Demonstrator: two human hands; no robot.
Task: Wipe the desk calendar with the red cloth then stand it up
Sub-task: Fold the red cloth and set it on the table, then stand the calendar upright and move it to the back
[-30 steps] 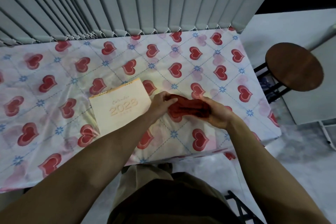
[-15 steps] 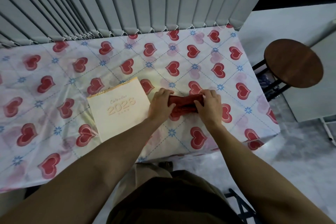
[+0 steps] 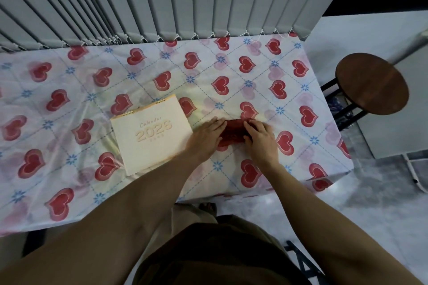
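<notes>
The cream desk calendar lies flat on the table, cover up, with "Calendar 2026" on it and its spiral binding at the far edge. Just to its right the red cloth rests folded on the tablecloth. My left hand presses on the cloth's left end, fingers spread flat. On the cloth's right end lies my right hand, fingers also laid over it. Both hands cover much of the cloth; only its middle strip shows.
The table wears a white cloth printed with red hearts. Vertical blinds hang along its far edge. A round brown stool stands off the right end, beside a white cabinet. The table's near edge is close to my legs.
A second ago both hands held the red cloth lifted a little over the table. They have since brought it down and now press it flat beside the calendar. The calendar has not moved.
</notes>
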